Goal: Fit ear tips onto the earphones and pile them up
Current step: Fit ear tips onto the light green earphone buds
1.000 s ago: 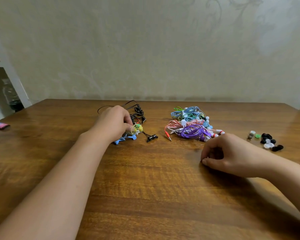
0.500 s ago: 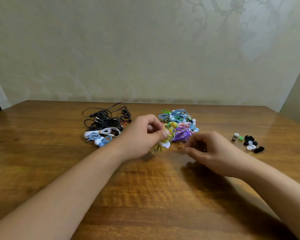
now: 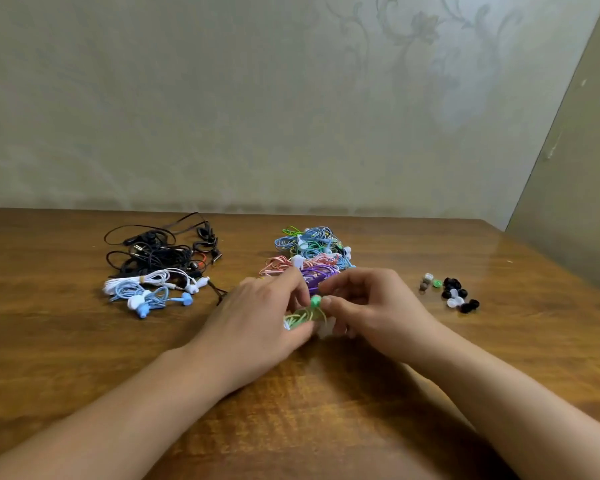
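Between piles: left hand (image 3: 257,320) gripped earphone (image 3: 300,318), right hand (image 3: 371,306) pinched green tip (image 3: 315,301); needed square, firm push.

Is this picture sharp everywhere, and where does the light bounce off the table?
Head view: the green ear tip and green-yellow earphone between the left hand and right hand look smeared; glare brightens the table at its far right; soft shadows lie under both forearms.
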